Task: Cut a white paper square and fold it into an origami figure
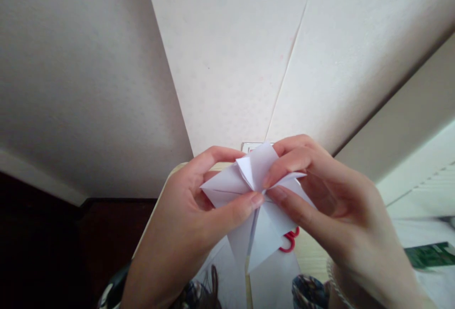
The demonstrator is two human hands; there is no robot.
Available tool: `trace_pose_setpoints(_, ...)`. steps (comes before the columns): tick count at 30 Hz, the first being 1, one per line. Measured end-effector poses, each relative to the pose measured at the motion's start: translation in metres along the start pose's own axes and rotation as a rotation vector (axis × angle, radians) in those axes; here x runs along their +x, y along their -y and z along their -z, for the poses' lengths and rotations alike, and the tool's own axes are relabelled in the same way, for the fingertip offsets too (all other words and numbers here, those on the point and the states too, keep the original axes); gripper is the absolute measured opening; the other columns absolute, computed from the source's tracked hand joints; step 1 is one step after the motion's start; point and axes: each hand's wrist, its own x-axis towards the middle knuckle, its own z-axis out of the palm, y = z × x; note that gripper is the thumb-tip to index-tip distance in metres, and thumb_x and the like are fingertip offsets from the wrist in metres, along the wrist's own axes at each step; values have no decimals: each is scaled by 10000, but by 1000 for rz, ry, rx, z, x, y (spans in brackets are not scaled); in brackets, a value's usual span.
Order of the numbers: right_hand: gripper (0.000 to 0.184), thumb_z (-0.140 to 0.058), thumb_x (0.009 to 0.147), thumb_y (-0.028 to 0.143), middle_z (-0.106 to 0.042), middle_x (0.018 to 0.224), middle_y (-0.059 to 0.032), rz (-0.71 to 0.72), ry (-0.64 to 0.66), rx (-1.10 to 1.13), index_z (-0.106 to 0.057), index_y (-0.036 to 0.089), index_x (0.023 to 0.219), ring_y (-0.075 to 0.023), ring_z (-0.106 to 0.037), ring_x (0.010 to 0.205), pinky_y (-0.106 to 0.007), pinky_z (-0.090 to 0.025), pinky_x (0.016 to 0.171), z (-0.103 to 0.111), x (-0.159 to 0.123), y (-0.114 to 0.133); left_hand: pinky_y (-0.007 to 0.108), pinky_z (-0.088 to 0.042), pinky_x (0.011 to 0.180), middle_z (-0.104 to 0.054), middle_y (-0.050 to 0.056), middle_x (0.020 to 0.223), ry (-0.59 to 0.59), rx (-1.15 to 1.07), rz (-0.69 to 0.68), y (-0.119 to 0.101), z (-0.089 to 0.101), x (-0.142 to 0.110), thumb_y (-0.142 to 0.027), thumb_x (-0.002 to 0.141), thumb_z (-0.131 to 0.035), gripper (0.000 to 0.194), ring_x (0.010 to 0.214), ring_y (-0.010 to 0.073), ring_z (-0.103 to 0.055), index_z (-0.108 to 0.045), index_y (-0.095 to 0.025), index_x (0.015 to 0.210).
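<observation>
A white sheet of paper folded into a pointed, many-flapped shape [272, 223] is held up between both hands. My left hand [192, 209] grips its left side, thumb pressed near the centre and fingers behind. With thumb and index finger, my right hand [330, 190] pinches a raised flap just right of the centre. Another small flap stands up at the upper middle. Parts of the paper's back and the fingers behind it are hidden.
Under the hands is a pale wooden tabletop [313, 252]. Red-handled scissors [289, 242] lie partly covered by the paper. A green packet [430, 255] rests on a white surface at the right. A pale wall [231, 62] rises behind the table.
</observation>
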Motion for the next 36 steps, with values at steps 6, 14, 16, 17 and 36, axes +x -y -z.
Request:
trace_pose_setpoints(6, 153, -630, 887, 112, -608, 937, 13, -11, -7, 33, -641, 238, 801, -153, -637, 931, -326, -502, 901, -3, 1, 0, 107, -514, 486, -722, -116, 619, -15, 2, 21, -2, 0, -1, -48, 610, -827, 325, 519, 73, -650, -692, -260, 816)
trace_pose_setpoints(14, 142, -625, 897, 132, -614, 948, 10, -27, 32, -19, -629, 242, 807, -158, -641, 918, -321, -515, 884, 0, 2, 0, 142, -496, 466, -731, -99, 617, 12, 48, 30, -3, 2, 3, -110, 611, -819, 334, 511, 106, -660, -686, -278, 867)
trace_pose_setpoints(16, 147, -625, 900, 136, -616, 946, 12, -37, 48, -18, -627, 240, 798, -154, -645, 917, -316, -520, 878, 1, 3, 1, 133, -461, 438, -728, -97, 606, -16, 85, 56, -6, 2, 1, -109, 605, -820, 339, 481, 99, -641, -676, -276, 863)
trace_pose_setpoints(17, 146, -627, 903, 141, -616, 947, 14, -41, 55, -13, -628, 241, 796, -152, -649, 919, -314, -520, 879, 1, 3, 1, 132, -449, 432, -726, -96, 603, -18, 102, 63, -8, 2, 1, -99, 605, -818, 340, 472, 96, -634, -673, -273, 857)
trace_pose_setpoints(36, 147, -615, 899, 122, -658, 868, 21, -51, 44, 38, -646, 239, 816, -137, -663, 829, -281, -533, 792, 0, 2, 2, 129, -442, 438, -714, -99, 568, -1, 82, 88, -9, 3, 1, -107, 599, -858, 351, 464, 88, -608, -660, -259, 846)
